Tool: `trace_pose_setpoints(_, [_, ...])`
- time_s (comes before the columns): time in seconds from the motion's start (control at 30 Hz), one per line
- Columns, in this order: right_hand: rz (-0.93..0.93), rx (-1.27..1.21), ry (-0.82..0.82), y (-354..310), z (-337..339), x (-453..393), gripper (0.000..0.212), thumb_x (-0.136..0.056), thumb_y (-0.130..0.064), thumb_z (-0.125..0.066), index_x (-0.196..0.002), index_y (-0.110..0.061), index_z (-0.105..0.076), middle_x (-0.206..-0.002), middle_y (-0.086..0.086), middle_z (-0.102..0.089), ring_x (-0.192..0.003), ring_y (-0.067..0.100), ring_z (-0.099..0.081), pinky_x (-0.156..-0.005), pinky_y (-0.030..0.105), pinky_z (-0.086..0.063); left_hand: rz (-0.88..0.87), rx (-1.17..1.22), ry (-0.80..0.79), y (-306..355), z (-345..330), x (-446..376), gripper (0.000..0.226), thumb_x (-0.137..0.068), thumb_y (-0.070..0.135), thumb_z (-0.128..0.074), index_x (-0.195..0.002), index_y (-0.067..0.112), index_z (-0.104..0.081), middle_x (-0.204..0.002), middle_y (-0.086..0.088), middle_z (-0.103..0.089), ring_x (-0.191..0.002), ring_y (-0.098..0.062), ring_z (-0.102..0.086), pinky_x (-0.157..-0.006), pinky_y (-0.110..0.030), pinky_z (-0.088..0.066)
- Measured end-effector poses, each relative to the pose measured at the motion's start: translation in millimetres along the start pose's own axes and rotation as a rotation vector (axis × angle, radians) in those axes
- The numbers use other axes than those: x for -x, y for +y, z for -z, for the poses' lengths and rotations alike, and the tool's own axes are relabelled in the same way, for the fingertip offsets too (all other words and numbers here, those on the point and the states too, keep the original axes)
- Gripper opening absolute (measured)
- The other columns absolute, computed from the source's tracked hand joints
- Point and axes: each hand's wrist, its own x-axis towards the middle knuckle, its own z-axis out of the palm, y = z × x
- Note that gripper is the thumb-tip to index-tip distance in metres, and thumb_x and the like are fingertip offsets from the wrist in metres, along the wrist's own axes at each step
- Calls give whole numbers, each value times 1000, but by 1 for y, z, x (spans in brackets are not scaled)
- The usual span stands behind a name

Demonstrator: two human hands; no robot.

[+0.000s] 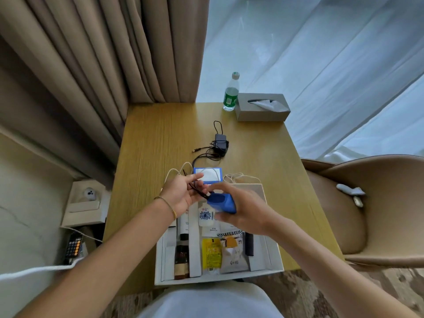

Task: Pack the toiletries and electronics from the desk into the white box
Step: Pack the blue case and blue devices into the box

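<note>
The white box point(274, 255) lies open at the desk's near edge, holding a dark bottle point(181, 260), a black tube point(184, 228), a white bottle with blue pattern point(205, 216), a yellow sachet point(211, 253), packets and a black comb point(249, 245). Above the box, my right hand point(243, 210) grips a blue device point(223, 203). My left hand point(181, 193) pinches the dark cord point(198, 191) coming from that device. A black charger with cable point(220, 144) lies farther back on the desk. A blue-edged white pack point(208, 175) and white cables point(238, 177) lie just behind the box.
A water bottle point(231, 92) and a grey tissue box point(261, 107) stand at the desk's far right corner. Beige curtains hang at left, sheer curtains at right. A tan chair point(367, 203) sits right of the desk. A low stand point(85, 203) is at left.
</note>
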Motion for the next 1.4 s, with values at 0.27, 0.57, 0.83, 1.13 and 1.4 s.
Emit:
trace_pose_setpoints(0.27, [-77,-95,-275,7,-20,10,96,-66,-49,-85,-144,-50,-27,-107,-7,-63,-82,8,-63,-74,29,-51,-164,-162,32,-15,14,-1,38,-102,-3,-40,-138,1,-51,-69,-8,-57,-62,-22,-58,-61,-35,-56])
trace_pose_setpoints(0.57, [-148,77,-482,6,-55,2,58,-91,-70,-45,-125,-23,-44,-105,3,-63,-94,28,-59,-77,42,-50,-320,-450,69,4,34,5,36,-97,-10,-49,-132,-5,-55,-80,-15,-64,-69,-24,-64,-68,-35,-63])
trace_pose_setpoints(0.83, [-178,141,-620,30,-84,-6,41,-102,-41,-47,-138,-22,-42,-125,10,-61,-104,25,-53,-84,37,-37,-320,-726,26,-10,48,7,39,-94,-11,-55,-133,-6,-55,-76,-15,-68,-61,-15,-69,-61,-22,-60])
trace_pose_setpoints(1.13, [-127,257,-656,46,-105,2,43,-99,-45,-54,-139,-27,-53,-101,-2,-60,-91,22,-56,-75,36,-44,-425,-1130,-21,-41,51,9,27,-90,1,-62,-106,18,-75,-73,-4,-75,-75,-19,-73,-81,-34,-61])
trace_pose_setpoints(1.4, [-98,327,-519,50,-106,8,31,-89,-46,-66,-112,-26,-71,-88,2,-68,-88,23,-54,-71,40,-51,-497,-1423,-126,-50,52,12,26,-90,9,-66,-88,34,-65,-70,10,-62,-66,-11,-57,-63,-22,-46])
